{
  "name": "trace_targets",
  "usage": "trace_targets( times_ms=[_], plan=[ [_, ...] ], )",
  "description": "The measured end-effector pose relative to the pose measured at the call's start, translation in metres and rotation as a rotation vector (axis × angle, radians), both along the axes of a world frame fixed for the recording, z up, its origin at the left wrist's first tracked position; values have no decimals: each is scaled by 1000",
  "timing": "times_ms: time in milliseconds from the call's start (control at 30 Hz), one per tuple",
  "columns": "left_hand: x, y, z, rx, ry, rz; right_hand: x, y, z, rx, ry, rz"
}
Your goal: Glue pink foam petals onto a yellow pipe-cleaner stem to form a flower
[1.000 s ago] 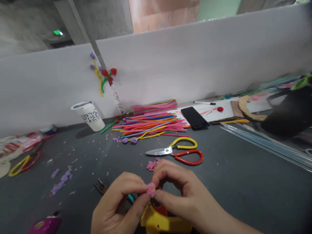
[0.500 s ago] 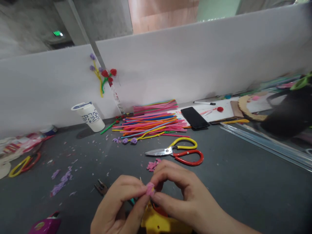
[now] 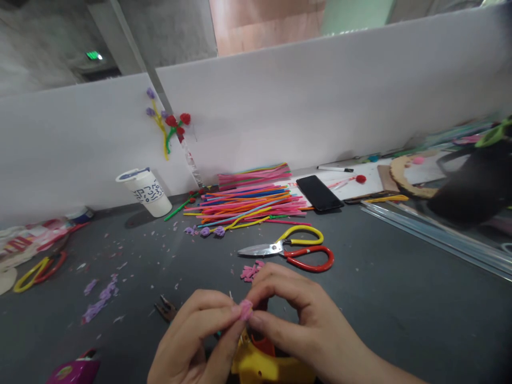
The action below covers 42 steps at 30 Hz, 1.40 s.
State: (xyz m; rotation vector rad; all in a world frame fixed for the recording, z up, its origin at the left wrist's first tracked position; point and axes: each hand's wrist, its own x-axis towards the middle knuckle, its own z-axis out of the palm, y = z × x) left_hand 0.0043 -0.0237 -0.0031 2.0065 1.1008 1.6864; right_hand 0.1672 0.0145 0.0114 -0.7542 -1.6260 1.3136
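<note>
Between the fingertips of both hands is a small fuzzy pink piece (image 3: 245, 310), bunched like a little flower head. My left hand (image 3: 200, 330) pinches it from the left with thumb and forefinger. From the right, my right hand (image 3: 294, 314) presses thumb and forefinger against it. Just below them lies a yellow tool with a red part (image 3: 268, 365), mostly covered by the hands. Short pink pipe cleaner pieces (image 3: 250, 271) lie just beyond my right hand. Behind those rest scissors (image 3: 276, 248) with one yellow and one red handle. Pliers (image 3: 165, 308) are partly hidden by my left hand.
Colourful pipe cleaners (image 3: 248, 205) are heaped at the back near a phone (image 3: 319, 193) and a white cup (image 3: 149, 193). Purple scraps (image 3: 102, 298) and a magenta object (image 3: 76, 369) lie left. Clear rods (image 3: 432, 234) and a dark jug (image 3: 472, 181) stand right.
The left hand has turned slightly, and the pink piece has shifted a little left between the fingertips. Both hands keep their pinch. Nothing else on the table has moved.
</note>
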Motion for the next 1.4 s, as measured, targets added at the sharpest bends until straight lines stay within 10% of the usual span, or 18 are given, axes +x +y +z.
trace_targets(
  times_ms=[1400],
  plan=[
    [-2,0,-3,-97,-70,-19,1,5,-2,26,-47,-10]
  ],
)
